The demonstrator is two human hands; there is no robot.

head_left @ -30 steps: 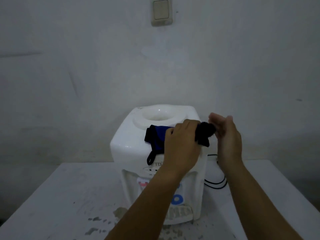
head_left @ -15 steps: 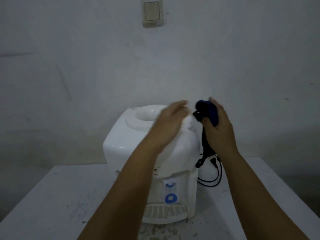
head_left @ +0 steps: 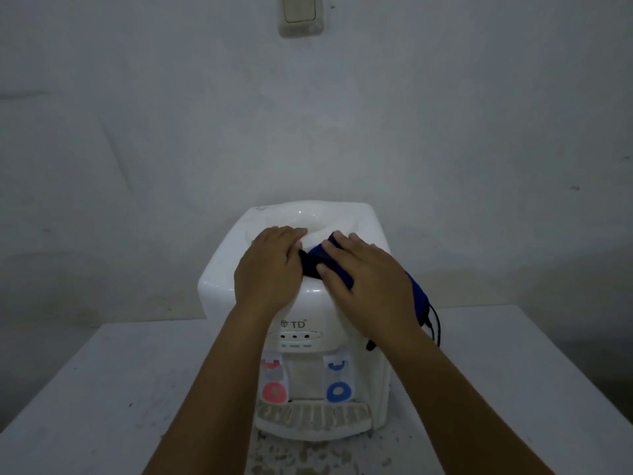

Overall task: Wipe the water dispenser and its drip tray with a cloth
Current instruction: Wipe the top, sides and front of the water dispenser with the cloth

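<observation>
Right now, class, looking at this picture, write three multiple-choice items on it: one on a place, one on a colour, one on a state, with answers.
1. Where does the cloth lie?
A. On top of the water dispenser
B. In the drip tray
C. On the table

2. What colour is the right tap?
A. Green
B. Blue
C. Yellow

3. How is the right hand?
A. Fist in the air
B. Fingers straight, pressing the cloth
C. Gripping the cord

Answers: 1 A, the cloth sits on the top under both hands. 2 B, its ring is blue. 3 B, fingers flat on the cloth.
</observation>
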